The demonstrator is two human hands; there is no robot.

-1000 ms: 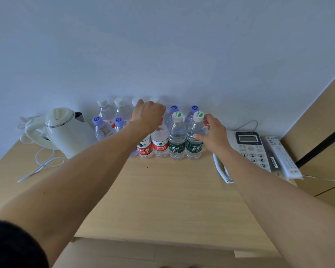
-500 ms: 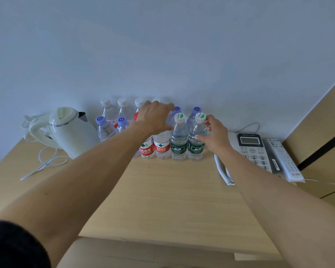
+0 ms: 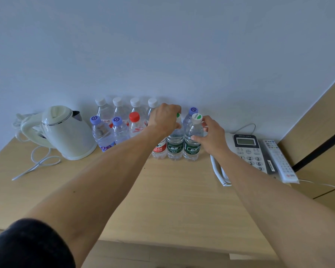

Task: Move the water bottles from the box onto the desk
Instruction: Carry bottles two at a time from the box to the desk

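A: Item one, your right hand (image 3: 213,139), right of centre in the frame?

B: Your grip there is curled round the right green-label bottle (image 3: 192,141), thumb on its near side, fingers behind its neck. The bottle stands upright on the table (image 3: 174,202).

A: Item two, your left hand (image 3: 163,119)?

B: At centre frame, knuckles up, fingers bent down over the cap of the left green-label bottle (image 3: 174,145). You cannot tell from here whether that grip has truly closed on the cap; the hand hides it.

A: Item three, the other bottles?

B: All upright at the back of the table against the wall (image 3: 162,45). A red-label bottle (image 3: 159,149) just left of the green pair, touching it. A red-cap bottle (image 3: 135,124) further left. Two purple-cap bottles (image 3: 102,132) beside the kettle (image 3: 66,132), another purple cap (image 3: 192,111) behind your right-hand bottle. Four white-cap bottles (image 3: 118,108) in the back row.

A: Item four, sundries?

B: White kettle at left with its cord (image 3: 39,163) loose on the table; phone (image 3: 248,151) and remote (image 3: 280,161) at right, side by side.
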